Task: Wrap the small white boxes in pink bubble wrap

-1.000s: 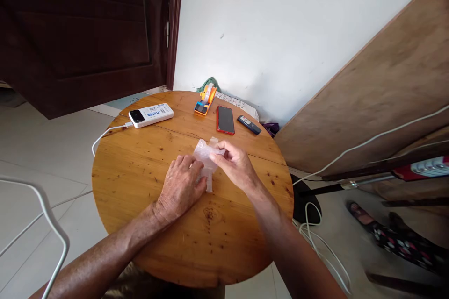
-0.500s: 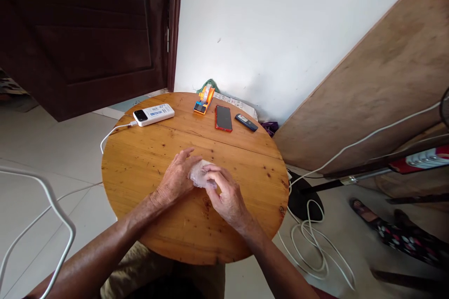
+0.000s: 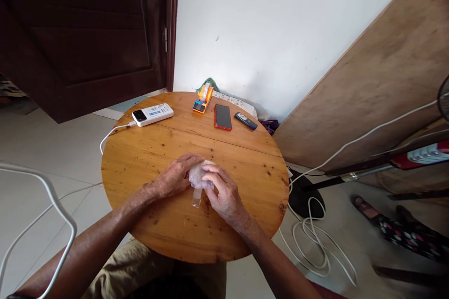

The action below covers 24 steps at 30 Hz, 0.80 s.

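Note:
Over the round wooden table (image 3: 140, 163), a small crumpled bundle of clear, whitish plastic (image 3: 197, 175) is between my two hands. My left hand (image 3: 175, 175) curves around its left and far side, its fingertips partly hidden behind it. From the right, my right hand (image 3: 224, 191) grips the bundle, its fingers bent over the top and the thumb at the near edge. A short strip of clear tape (image 3: 197, 198) sticks out from the bundle toward me. What the plastic contains, if anything, I cannot make out.
Along the table's back are a white power bank (image 3: 154, 114) with a cable, an orange and blue tape dispenser (image 3: 203, 99), a red-edged phone (image 3: 222, 117) and a dark handheld device (image 3: 245, 121). Another person's leg (image 3: 407, 236) is at the right, near coiled white cable (image 3: 310, 243).
The tape strip now shows below the bundle. My left hand has turned lower and flatter, its fingers closing around the far side. My right hand has barely moved.

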Tool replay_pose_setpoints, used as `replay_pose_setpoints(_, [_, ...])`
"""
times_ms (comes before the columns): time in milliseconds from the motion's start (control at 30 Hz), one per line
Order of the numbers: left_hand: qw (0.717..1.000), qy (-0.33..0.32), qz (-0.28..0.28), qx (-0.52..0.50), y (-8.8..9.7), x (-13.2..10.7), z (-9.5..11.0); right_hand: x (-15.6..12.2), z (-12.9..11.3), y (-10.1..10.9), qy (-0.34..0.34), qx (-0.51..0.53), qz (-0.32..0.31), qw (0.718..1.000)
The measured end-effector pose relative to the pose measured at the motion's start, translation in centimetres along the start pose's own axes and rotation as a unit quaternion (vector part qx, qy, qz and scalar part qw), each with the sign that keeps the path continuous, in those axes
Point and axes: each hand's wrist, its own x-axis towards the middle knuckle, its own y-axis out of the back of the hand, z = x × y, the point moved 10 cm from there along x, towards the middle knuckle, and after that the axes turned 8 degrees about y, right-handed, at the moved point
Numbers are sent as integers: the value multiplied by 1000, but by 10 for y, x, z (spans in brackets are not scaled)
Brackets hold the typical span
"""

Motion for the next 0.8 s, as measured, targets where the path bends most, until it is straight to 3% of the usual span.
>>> replay_pose_setpoints(100, [996, 53, 14, -72, 5, 5, -4, 8, 10, 7, -44, 65, 0, 997])
replay_pose_setpoints(200, [973, 185, -19, -141, 3, 11, -18, 17, 38, 8, -147, 142, -13, 979])
replay_pose_setpoints(300, [933, 314, -64, -166, -4, 13, -33, 19, 70, -4, -256, 246, -34, 934])
replay_pose_setpoints(400, [913, 371, -62, -155, -4, 17, -42, 17, 87, -22, -304, 344, -45, 887])
replay_pose_setpoints(500, [925, 364, -35, -105, 2, 19, -47, 13, 87, -36, -306, 399, -56, 862])
replay_pose_setpoints(667, [967, 255, 23, 10, 22, 21, -33, 6, 89, -41, -311, 397, -24, 863])
replay_pose_setpoints(733, [970, 239, 13, -40, 23, 21, -31, 3, 96, -42, -327, 391, -10, 860])
replay_pose_setpoints(800, [959, 236, -13, -153, 18, 20, -31, 2, 103, -43, -337, 390, 3, 857])
